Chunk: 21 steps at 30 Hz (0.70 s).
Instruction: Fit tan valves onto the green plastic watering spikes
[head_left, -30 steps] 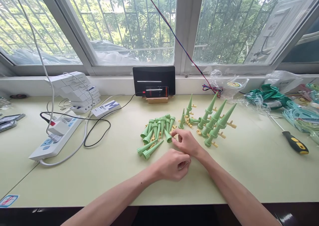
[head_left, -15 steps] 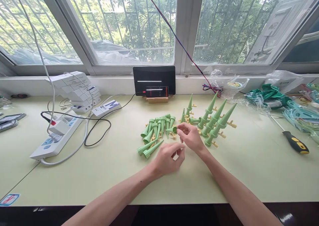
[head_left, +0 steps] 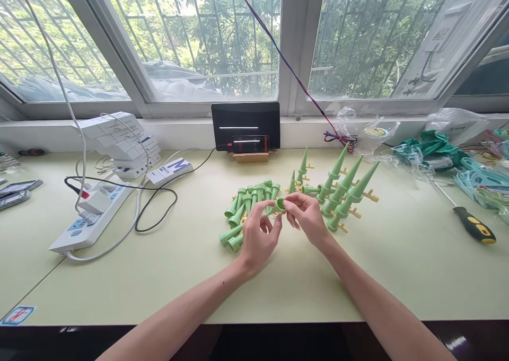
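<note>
A green plastic watering spike (head_left: 280, 204) lies in the fingers of my right hand (head_left: 309, 216), its hollow round end turned toward me. My left hand (head_left: 259, 235) has come up beside it, thumb and fingers curved and apart, the index fingertip at the spike's narrow part; whether it presses on it I cannot tell. Left of the hands lies a pile of loose green spikes (head_left: 241, 199), with small yellow pieces among them, partly covered by my left hand. To the right, several spikes with yellow valves (head_left: 345, 190) stand in rows, points upward.
A phone (head_left: 250, 144) leans on a tablet (head_left: 245, 118) at the back. At left are a power strip (head_left: 93, 220), cables and stacked white boxes (head_left: 121, 141). A screwdriver (head_left: 473, 225) and green plastic packaging (head_left: 431, 150) lie at right. The table's front edge runs below my forearms.
My left hand has moved up and slightly left to the spike, and its fingers have spread. The right hand keeps its hold, with the spike's hollow end turned more toward me.
</note>
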Each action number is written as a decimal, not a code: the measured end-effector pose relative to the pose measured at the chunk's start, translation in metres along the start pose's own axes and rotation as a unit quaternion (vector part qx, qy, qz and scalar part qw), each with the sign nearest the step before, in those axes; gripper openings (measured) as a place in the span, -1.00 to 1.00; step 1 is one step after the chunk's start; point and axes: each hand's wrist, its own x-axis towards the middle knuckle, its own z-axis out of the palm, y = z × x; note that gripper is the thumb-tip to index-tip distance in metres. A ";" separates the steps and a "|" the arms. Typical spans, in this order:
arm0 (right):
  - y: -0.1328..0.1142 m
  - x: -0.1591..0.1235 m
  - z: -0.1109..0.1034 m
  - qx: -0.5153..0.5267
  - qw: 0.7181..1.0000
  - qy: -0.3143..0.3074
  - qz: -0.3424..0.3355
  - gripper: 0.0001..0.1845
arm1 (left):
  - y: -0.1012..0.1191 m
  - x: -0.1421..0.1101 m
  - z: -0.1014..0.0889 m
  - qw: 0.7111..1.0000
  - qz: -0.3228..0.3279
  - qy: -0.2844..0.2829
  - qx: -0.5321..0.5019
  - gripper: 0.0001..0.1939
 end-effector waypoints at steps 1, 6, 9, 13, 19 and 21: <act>0.000 0.000 0.000 0.003 1.000 -0.005 0.002 -0.77 | 0.000 0.000 0.000 1.000 -0.008 -0.004 -0.002 -0.75; 0.001 0.000 -0.002 0.010 1.000 -0.021 0.003 -0.74 | -0.001 0.000 0.002 0.999 -0.032 -0.017 -0.025 -0.72; 0.001 0.000 -0.002 0.026 0.999 -0.033 0.017 -0.70 | -0.002 0.000 0.002 0.998 -0.043 -0.027 -0.045 -0.71; 0.001 0.000 -0.002 0.045 0.997 -0.047 0.050 -0.55 | -0.003 0.000 0.003 0.995 -0.051 -0.053 -0.068 -0.68; 0.003 0.001 0.001 0.024 0.998 -0.038 0.053 -0.47 | -0.002 0.000 0.003 0.991 -0.072 -0.077 -0.084 -0.64; 0.005 0.001 0.001 0.011 0.998 -0.038 0.041 -0.49 | -0.002 0.001 0.003 0.989 -0.086 -0.081 -0.090 -0.62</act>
